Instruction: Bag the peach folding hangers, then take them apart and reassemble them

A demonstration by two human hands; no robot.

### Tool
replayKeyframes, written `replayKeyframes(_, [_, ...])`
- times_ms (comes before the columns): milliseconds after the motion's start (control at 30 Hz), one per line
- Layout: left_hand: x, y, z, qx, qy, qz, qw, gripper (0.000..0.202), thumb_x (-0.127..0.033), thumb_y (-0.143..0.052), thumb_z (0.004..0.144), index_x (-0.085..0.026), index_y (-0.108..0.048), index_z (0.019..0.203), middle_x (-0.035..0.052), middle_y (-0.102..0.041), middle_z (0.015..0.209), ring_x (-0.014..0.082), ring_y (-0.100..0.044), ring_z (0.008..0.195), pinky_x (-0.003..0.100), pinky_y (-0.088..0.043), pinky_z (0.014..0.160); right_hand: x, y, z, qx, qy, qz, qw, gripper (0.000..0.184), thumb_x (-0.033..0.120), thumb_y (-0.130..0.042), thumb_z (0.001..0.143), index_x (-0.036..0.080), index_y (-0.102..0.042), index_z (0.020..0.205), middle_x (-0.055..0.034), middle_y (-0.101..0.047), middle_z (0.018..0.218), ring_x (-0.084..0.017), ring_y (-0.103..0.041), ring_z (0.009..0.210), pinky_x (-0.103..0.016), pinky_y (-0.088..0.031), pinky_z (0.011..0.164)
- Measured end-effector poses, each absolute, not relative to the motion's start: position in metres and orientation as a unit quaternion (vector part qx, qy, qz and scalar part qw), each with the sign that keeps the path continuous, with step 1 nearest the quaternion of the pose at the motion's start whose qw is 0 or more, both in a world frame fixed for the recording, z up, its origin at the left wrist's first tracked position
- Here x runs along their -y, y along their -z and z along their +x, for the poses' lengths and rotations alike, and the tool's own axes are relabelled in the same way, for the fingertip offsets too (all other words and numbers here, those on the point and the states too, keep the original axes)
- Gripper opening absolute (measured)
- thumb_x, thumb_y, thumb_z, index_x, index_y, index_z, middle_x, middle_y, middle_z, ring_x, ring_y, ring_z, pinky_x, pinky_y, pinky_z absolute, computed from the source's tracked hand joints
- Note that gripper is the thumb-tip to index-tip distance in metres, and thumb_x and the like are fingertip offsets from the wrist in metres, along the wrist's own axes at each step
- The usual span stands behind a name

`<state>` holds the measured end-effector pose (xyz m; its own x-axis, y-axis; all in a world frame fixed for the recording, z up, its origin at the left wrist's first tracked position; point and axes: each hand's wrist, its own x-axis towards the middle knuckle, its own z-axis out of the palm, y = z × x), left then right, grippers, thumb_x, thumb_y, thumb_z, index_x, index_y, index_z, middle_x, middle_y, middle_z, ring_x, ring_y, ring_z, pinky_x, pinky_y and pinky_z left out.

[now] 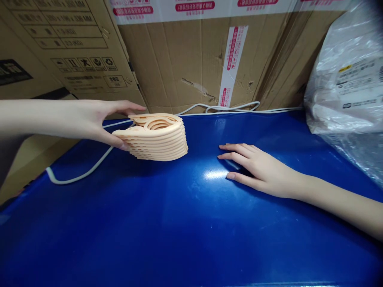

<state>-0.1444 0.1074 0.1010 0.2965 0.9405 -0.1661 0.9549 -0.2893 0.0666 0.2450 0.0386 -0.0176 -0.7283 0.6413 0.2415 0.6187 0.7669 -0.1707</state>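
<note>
Two bare hands at a glossy blue table (179, 223). Far left: left hand (89, 119) clamped on a stack of peach plastic pieces (158, 137), thumb on top, fingers beneath, white cable (74, 177) beside it. Right of centre: right hand (257, 167) open, palm down on the blue. Far right, clear plastic bag (344, 79); cardboard boxes (185, 59) behind.

From where I stand, the near half of the blue table (179, 231) lies bare, with room to sweep a hand across. An open gap runs between the stack of peach plastic pieces (158, 137) and the right hand (257, 167). Cardboard boxes (185, 63) wall off the back, with a white cable (227, 108) at their foot. A plastic bag (347, 79) crowds the right rear corner.
</note>
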Motion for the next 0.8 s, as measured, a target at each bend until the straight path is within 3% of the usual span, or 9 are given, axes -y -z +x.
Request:
replayKeyframes(267, [-0.106,-0.103,-0.143,-0.577,0.061,0.811,0.073,0.107,-0.070,-0.070,0.059,-0.024,-0.040,0.151,0.0023,-0.057,0.141,0.0286,-0.057,0.123,0.032,-0.035,0.108,-0.038,0.016,0.245,0.930,-0.037,-0.338,0.138,0.047,0.048,-0.045,0.101,0.017,-0.058,0.134,-0.0170,-0.053,0.147,-0.030,-0.050,0.136,-0.052,-0.045,0.106])
replayKeyframes(467, [-0.110,-0.103,-0.147,-0.559,0.077,0.822,0.075,0.108,-0.067,-0.074,0.061,-0.026,-0.036,0.153,0.0046,-0.054,0.146,0.0295,-0.056,0.125,0.035,-0.035,0.111,-0.038,0.015,0.244,0.929,-0.042,-0.340,0.141,0.046,0.048,-0.046,0.101,0.019,-0.058,0.134,-0.0166,-0.053,0.148,-0.031,-0.050,0.136,-0.054,-0.045,0.106])
replayKeyframes(567, [-0.110,-0.109,-0.148,-0.573,0.062,0.809,0.116,0.102,-0.070,-0.069,0.065,-0.027,-0.038,0.151,0.0035,-0.054,0.147,0.0319,-0.054,0.129,0.039,-0.036,0.112,-0.038,0.015,0.244,0.929,-0.043,-0.339,0.141,0.046,0.047,-0.046,0.101,0.019,-0.058,0.134,-0.0165,-0.053,0.148,-0.031,-0.050,0.136,-0.053,-0.046,0.106])
replayKeyframes(700, [-0.112,-0.115,-0.151,-0.598,-0.030,0.782,0.175,0.078,-0.072,-0.050,0.078,-0.028,-0.048,0.143,-0.0012,-0.063,0.138,0.0264,-0.057,0.127,0.039,-0.040,0.110,-0.039,0.015,0.245,0.927,-0.046,-0.339,0.152,0.044,0.046,-0.049,0.099,0.020,-0.059,0.133,-0.0161,-0.054,0.147,-0.031,-0.052,0.135,-0.054,-0.047,0.105])
replayKeyframes(800, [-0.113,-0.115,-0.153,-0.592,-0.048,0.777,0.209,0.081,-0.065,-0.057,0.074,-0.024,-0.046,0.143,0.0027,-0.064,0.135,0.0250,-0.062,0.119,0.038,-0.047,0.103,-0.038,0.015,0.245,0.927,-0.047,-0.339,0.151,0.044,0.046,-0.048,0.100,0.019,-0.059,0.134,-0.0165,-0.054,0.147,-0.031,-0.051,0.135,-0.054,-0.046,0.105])
